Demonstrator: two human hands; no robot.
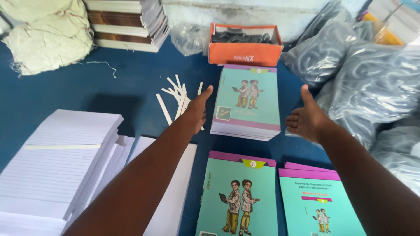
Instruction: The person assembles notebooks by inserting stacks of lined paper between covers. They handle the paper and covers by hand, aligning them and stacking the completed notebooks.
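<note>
I am holding my left hand (197,109) and right hand (306,119) open and empty, thumbs up, one on each side of the far stack of teal booklets (248,101), neither quite touching it. Just left of my left hand, white paper strips (174,96) are lying on the blue surface (131,74). Beyond the stack, an orange box (244,43) is sitting open with dark items inside. Right of my right hand, grey plastic bags (367,78) are crowding close. Nearer me, more teal booklets (238,196) and lined paper stacks (57,157) are resting.
</note>
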